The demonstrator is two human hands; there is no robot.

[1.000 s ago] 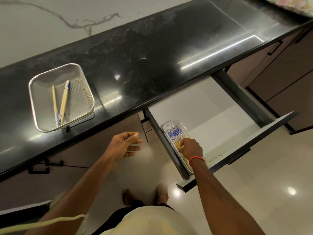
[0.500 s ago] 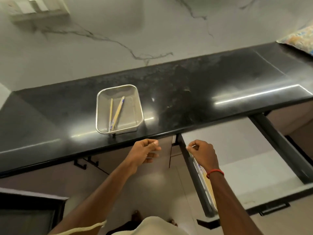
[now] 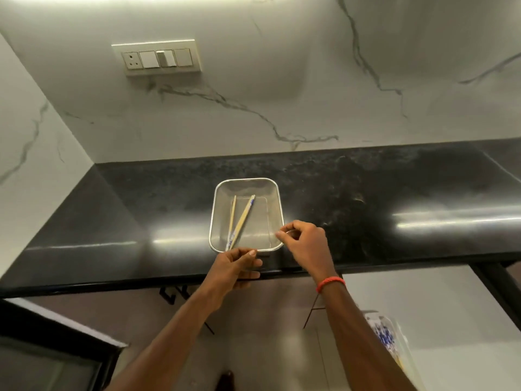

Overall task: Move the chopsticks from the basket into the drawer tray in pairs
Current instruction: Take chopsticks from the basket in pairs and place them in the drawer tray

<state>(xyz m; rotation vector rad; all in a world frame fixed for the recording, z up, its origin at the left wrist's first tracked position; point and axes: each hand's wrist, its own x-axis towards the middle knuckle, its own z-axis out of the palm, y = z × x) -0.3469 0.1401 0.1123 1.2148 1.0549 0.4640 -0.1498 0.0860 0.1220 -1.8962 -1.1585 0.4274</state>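
Note:
A steel mesh basket [image 3: 275, 193] stands on the black counter near its front edge. Two wooden chopsticks [image 3: 242, 220] with blue-patterned ends lie crossed inside it, leaning toward its left side. My left hand [image 3: 235, 266] hovers at the basket's near rim, just below the chopsticks' lower ends, fingers curled and holding nothing. My right hand [image 3: 306, 241] is at the basket's near right corner with thumb and forefinger pinched close, nothing visible between them. The white drawer tray [image 3: 393, 337] with blue-patterned chopsticks shows at the lower right, partly hidden by my right arm.
The open drawer [image 3: 439, 314] extends at the lower right, with a dark rail [image 3: 496, 289] along its right side. A switch plate [image 3: 158, 59] sits on the marble wall. Cabinet fronts with dark handles [image 3: 172, 294] are below the counter. A dark appliance edge [image 3: 56, 328] is at lower left.
My right hand left the drawer tray and rose to the basket's right corner. My left hand moved up to the basket's near rim. The view swung left and up toward the basket.

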